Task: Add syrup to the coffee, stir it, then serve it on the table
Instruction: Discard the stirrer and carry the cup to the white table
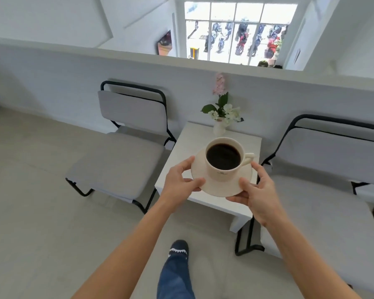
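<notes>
A cream cup [222, 171] full of black coffee [223, 156] stands on a cream saucer [235, 187], its handle pointing right. My left hand [178, 183] grips the saucer's left rim and my right hand [258, 193] grips its right front rim. Cup and saucer are held in the air above the small white table [190, 143]. I see no syrup container and no spoon.
A white vase of flowers [220, 117] stands at the table's far edge against a low white wall. Grey cushioned chairs with black frames flank the table, one on the left [121, 156] and one on the right [324, 190]. My foot [178, 251] is on the floor before the table.
</notes>
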A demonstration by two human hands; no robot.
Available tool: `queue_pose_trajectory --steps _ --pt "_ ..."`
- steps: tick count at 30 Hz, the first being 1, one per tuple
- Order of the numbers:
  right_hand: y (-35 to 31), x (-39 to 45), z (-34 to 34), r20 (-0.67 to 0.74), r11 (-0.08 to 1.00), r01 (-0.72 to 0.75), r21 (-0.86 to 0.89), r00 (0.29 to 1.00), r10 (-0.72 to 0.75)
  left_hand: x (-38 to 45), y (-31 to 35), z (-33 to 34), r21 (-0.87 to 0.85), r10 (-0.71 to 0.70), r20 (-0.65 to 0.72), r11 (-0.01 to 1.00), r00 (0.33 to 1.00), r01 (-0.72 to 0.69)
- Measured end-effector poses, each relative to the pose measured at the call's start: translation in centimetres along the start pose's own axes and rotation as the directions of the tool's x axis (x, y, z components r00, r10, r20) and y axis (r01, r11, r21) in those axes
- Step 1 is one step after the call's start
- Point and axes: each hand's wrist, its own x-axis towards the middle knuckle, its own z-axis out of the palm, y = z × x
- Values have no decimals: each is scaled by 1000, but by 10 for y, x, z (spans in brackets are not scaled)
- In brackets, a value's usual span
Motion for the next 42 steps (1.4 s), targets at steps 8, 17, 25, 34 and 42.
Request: queue_pose_trajectory --steps 8,17,25,34,42 --pt "15 119 52 -154 999 -22 28 988 26 149 -22 -34 82 -29 140 996 990 17" --pt "78 232 64 -247 997 -69 -34 967 59 267 -99 -26 153 -127 218 984 968 95" --pt "175 308 49 -273 964 -207 -166 949 157 327 -208 4 199 -210 212 965 954 168" --pt "266 367 35 -278 922 -293 -252 935 221 369 -308 33 315 -252 189 931 949 184" --pt "319 400 21 -307 911 -308 -274 926 220 397 -359 51 365 -249 194 916 949 165"
